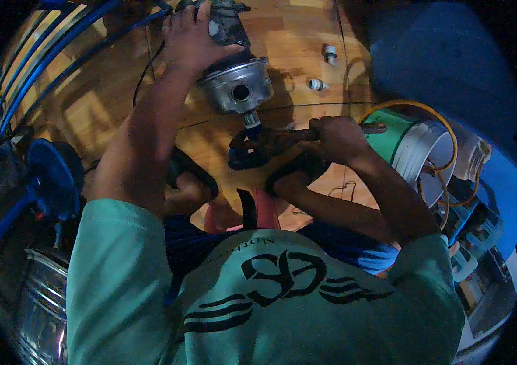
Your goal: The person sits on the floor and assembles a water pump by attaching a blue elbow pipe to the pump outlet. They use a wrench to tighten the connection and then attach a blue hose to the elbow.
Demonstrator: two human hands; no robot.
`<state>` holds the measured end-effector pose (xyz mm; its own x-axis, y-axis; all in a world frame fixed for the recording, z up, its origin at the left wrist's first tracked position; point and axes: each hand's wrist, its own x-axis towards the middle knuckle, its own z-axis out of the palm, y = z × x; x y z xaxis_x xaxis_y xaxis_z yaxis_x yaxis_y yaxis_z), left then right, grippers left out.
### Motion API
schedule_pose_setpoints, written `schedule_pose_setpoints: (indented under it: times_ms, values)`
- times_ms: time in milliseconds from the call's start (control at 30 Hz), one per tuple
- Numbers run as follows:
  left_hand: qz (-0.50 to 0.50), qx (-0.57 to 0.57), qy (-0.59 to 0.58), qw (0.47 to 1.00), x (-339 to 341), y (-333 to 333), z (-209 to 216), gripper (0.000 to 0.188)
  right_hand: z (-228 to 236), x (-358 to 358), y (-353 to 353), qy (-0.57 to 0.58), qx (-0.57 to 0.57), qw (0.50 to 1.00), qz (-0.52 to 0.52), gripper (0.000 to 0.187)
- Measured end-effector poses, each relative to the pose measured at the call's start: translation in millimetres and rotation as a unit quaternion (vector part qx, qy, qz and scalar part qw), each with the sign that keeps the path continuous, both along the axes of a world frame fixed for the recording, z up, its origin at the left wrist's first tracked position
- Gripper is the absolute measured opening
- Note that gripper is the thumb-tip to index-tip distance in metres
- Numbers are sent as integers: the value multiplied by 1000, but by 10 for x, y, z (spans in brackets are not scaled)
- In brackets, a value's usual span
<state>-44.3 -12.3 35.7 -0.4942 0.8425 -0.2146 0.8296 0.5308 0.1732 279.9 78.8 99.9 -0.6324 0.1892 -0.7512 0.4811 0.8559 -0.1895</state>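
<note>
We rest our left hand (191, 38), fingers spread, on a silver, round-ended metal pump (222, 91) on the tan wooden floor (298, 33); our right hand (338, 139) wraps around a rusty brown metal wrench (286, 139), its head at the pump's white neck (250, 118).

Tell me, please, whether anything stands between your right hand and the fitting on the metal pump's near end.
Only the wrench: the right hand holds its handle, and its dark head sits by the fitting. Nothing else visible stands between them.
</note>
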Motion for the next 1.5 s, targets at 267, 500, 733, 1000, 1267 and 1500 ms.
schedule_pose_setpoints:
  times_ms: [267, 500, 733, 1000, 1267, 1500]
  values:
    - [-8, 45, -5, 999, -11, 13, -22, 121, 551, -542, -469, -85, 64, 993, 53, 31]
    - [4, 54, -63, 997, -33, -48, 12, 122, 887, -872, -835, -103, 55, 991, 66, 28]
    - [-25, -2, -53, 998, -55, -47, 110, 125, 804, -945, -827, -135, 105, 983, 60, 35]
    - [-13, -26, -49, 998, -50, -15, 26, 126, 452, -723, -424, -115, 125, 982, 79, 41]
    - [9, 64, -22, 998, 17, -43, -139, 126, 253, -405, -80, -79, 65, 994, 41, 45]
    - [20, 137, -15, 990, 8, 11, -261, 130, 320, -397, 1, 0, 51, 996, 71, 44]
